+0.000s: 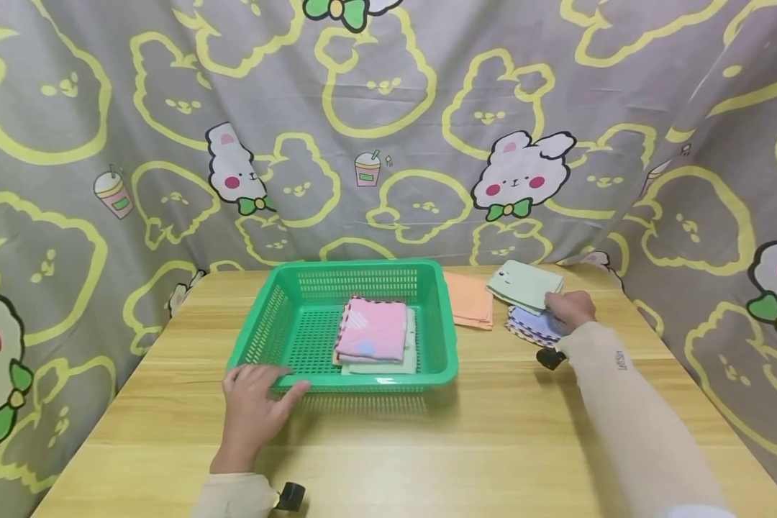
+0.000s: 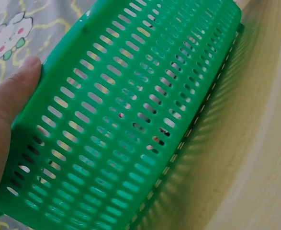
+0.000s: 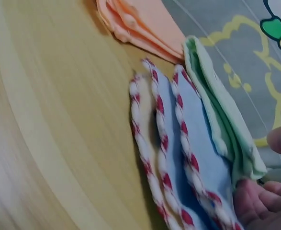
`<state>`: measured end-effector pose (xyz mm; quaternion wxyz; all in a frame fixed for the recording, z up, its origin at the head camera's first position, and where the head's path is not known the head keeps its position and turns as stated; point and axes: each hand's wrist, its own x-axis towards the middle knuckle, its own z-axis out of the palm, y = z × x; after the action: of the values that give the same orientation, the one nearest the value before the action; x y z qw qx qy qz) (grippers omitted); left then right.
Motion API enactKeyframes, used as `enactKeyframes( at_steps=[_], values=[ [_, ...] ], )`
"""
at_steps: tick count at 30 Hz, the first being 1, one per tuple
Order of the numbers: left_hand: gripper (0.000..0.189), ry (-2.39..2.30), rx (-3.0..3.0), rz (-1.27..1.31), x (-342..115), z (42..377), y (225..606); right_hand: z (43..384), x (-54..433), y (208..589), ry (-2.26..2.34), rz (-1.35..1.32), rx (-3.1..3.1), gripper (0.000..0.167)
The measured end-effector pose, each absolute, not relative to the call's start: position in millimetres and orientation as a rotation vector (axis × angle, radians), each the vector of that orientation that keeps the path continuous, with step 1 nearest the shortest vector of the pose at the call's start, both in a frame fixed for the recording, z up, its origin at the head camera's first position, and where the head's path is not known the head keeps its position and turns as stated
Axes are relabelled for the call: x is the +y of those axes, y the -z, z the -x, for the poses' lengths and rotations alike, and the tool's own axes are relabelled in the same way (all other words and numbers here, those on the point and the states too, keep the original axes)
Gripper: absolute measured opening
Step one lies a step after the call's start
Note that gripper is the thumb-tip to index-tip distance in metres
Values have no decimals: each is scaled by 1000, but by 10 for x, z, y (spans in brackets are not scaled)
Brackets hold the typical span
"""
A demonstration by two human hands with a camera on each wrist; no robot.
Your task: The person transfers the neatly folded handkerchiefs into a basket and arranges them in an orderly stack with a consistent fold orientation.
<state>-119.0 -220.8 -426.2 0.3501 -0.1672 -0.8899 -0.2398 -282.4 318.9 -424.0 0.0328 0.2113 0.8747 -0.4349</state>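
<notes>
A green plastic basket (image 1: pixel 450 316) stands on the table, with a folded pink towel (image 1: pixel 375 331) on top of a pale green one (image 1: pixel 411 352) inside it. My left hand (image 1: pixel 252 406) grips the basket's near-left rim; in the left wrist view its thumb lies along the rim and its fingers are hidden. Off to the right, my right hand (image 1: pixel 571 309) is at the near corner of a folded light green towel (image 1: pixel 524 284). Fingertips touch that corner, while the thumb stands apart from it. Just below lies a folded blue towel (image 3: pixel 197 120) with red-and-white edging.
A folded orange towel (image 1: pixel 469 298) lies between the basket and the light green towel. Behind the wooden table (image 1: pixel 388 460) hangs a grey patterned curtain (image 1: pixel 388 144), which also runs along both sides.
</notes>
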Motion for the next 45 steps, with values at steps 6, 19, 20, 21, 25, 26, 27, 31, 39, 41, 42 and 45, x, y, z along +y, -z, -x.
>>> enactKeyframes(
  at_steps=[6,19,20,21,25,26,27,31,39,41,42,45],
  values=[
    [60,651,-2256,423,-2202,1192,4302,2858,3278,4304,1608,-696,2513,53],
    [62,521,-2350,385,-2216,1149,4221,2863,3070,4302,1546,-688,2502,72],
    [62,514,-2367,382,-2214,1144,4217,2875,3063,4308,1564,-695,2490,71],
    [62,507,-2383,379,-2211,1141,4217,2887,3061,4316,1585,-707,2473,70],
    [62,517,-2377,392,-2201,1143,4232,2936,3094,4346,1666,-746,2438,75],
    [63,523,-2363,396,-2198,1147,4238,2946,3104,4348,1698,-759,2411,77],
    [64,528,-2347,399,-2194,1152,4246,2954,3111,4350,1734,-772,2380,79],
    [69,541,-2287,409,-2181,1177,4278,2982,3131,4328,1879,-818,2225,84],
    [72,549,-2230,405,-2162,1204,4314,3034,3123,4268,2198,-887,1824,68],
    [71,549,-2215,408,-2159,1209,4323,3040,3112,4275,2271,-918,1730,65],
    [70,549,-2208,411,-2156,1213,4326,3040,3111,4279,2283,-926,1716,66],
    [69,551,-2188,421,-2149,1226,4334,3019,3118,4298,2252,-872,1815,67]
  ],
)
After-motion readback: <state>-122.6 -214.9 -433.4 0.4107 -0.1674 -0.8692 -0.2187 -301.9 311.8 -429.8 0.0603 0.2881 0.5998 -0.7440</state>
